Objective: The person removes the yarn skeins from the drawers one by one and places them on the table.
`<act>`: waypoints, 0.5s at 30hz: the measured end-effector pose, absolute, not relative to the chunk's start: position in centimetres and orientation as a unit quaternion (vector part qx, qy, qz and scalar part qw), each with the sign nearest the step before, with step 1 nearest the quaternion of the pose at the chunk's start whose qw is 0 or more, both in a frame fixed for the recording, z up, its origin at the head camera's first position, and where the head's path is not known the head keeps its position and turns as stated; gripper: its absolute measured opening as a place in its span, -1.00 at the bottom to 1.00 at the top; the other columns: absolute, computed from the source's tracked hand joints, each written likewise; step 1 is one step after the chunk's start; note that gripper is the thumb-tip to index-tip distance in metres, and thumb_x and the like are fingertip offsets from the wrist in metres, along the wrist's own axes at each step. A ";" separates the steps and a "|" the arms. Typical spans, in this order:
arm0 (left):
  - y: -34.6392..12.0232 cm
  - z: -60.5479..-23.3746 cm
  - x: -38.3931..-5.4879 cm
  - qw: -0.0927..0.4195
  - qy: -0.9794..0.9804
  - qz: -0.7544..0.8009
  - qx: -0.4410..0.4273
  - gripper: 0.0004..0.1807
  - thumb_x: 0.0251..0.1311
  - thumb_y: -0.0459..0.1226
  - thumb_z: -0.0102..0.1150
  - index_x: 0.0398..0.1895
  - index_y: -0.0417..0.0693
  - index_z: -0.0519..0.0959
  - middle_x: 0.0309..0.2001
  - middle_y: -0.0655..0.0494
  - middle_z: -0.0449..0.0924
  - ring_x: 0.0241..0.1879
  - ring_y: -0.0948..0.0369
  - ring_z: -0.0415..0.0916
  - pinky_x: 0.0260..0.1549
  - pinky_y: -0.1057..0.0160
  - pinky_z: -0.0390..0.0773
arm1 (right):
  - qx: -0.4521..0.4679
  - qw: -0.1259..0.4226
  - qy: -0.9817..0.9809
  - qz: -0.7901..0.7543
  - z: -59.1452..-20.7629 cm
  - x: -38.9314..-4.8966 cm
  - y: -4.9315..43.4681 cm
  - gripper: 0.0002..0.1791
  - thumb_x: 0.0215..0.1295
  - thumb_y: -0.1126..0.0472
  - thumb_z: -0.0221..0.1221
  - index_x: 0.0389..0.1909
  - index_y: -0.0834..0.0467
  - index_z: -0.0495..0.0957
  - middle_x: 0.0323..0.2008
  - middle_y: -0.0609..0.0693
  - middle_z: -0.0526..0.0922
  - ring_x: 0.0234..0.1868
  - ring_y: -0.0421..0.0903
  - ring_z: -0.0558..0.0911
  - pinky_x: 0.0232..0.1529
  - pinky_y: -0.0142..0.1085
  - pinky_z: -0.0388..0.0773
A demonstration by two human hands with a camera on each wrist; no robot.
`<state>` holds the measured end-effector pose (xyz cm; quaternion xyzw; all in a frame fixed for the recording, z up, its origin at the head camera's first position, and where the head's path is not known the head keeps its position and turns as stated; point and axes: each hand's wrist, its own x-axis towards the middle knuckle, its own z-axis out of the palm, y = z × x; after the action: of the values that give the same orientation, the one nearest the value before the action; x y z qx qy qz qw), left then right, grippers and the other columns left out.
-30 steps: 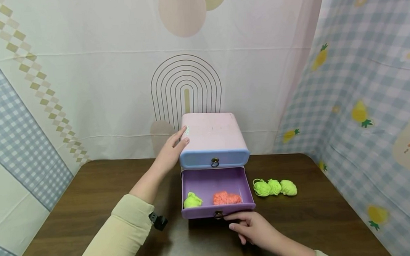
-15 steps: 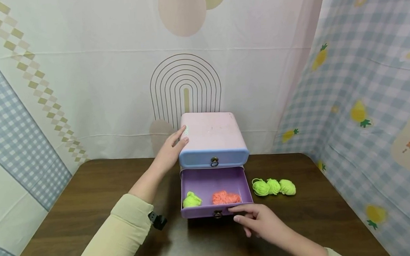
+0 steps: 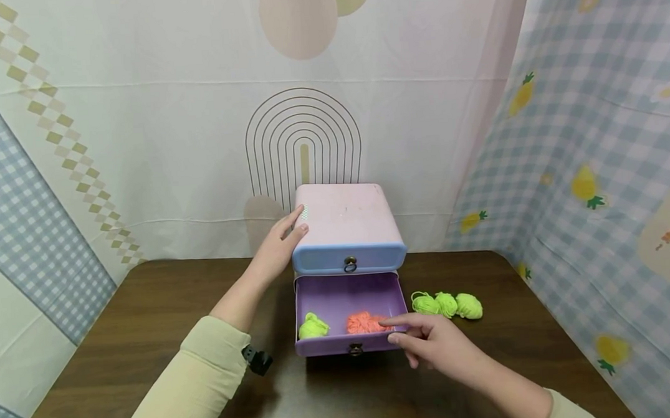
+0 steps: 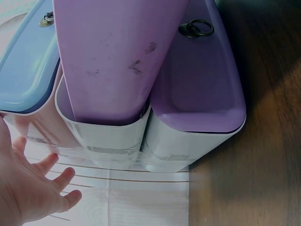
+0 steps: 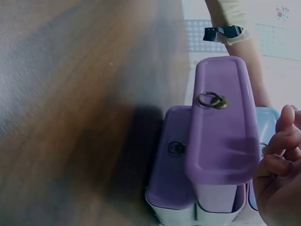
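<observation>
A small drawer cabinet (image 3: 346, 215) with a pink top stands at the back of the table. My left hand (image 3: 274, 252) rests against the top's left edge, fingers extended. The purple middle drawer (image 3: 346, 289) is pulled out; a neon green yarn ball (image 3: 313, 326) and an orange yarn skein (image 3: 365, 323) lie inside it. Over the drawer's front right corner is my right hand (image 3: 444, 344), its index finger reaching toward the orange yarn, other fingers loosely bent, nothing held. Whether that fingertip touches the yarn cannot be told.
Neon green yarn balls (image 3: 446, 304) sit in a row on the table right of the cabinet. The blue top drawer (image 3: 320, 260) and the purple bottom drawer (image 4: 202, 80) are closed. Patterned cloth hangs behind the brown table (image 3: 193, 302) and along both sides.
My right hand has moved from the drawer's ring pull up and to the right, over its front edge toward the orange yarn. The left hand and the drawer have stayed put.
</observation>
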<state>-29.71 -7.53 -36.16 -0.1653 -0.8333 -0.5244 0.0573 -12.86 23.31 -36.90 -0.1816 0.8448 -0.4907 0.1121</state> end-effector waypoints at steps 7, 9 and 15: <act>-7.6 -36.2 -29.7 0.057 -0.836 -0.520 -0.165 -0.35 0.43 0.16 -0.09 0.54 0.33 0.18 0.53 0.02 0.08 0.51 0.04 -0.04 0.44 -0.08 -0.03 | -0.186 0.120 0.872 -0.437 -35.1 -14.1 23.2 -0.64 0.36 0.00 0.24 0.11 0.03 0.66 -0.75 -0.08 0.45 -0.75 -0.25 0.34 -0.77 -0.38 0.29; -7.6 -36.1 -29.7 0.058 -0.836 -0.519 -0.166 -0.35 0.43 0.15 -0.09 0.54 0.32 0.18 0.53 0.02 0.09 0.51 0.04 -0.03 0.44 -0.08 -0.02 | -0.189 0.126 0.878 -0.421 -34.6 -14.6 23.1 -0.64 0.36 0.01 0.25 0.10 0.03 0.67 -0.76 -0.08 0.44 -0.74 -0.23 0.38 -0.76 -0.35 0.34; -7.6 -36.1 -29.7 0.060 -0.835 -0.520 -0.167 -0.36 0.43 0.13 -0.08 0.54 0.30 0.18 0.52 0.00 0.09 0.51 0.04 -0.02 0.44 -0.07 -0.02 | -0.185 0.157 0.891 -0.383 -33.4 -16.3 22.6 -0.66 0.34 0.02 0.27 0.05 0.06 0.68 -0.78 -0.09 0.42 -0.75 -0.20 0.38 -0.71 -0.29 0.39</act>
<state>-29.69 -7.58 -36.07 -0.1675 -0.8355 -0.5200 0.0596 -16.25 22.60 -33.45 -0.1850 0.8914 -0.3828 0.1571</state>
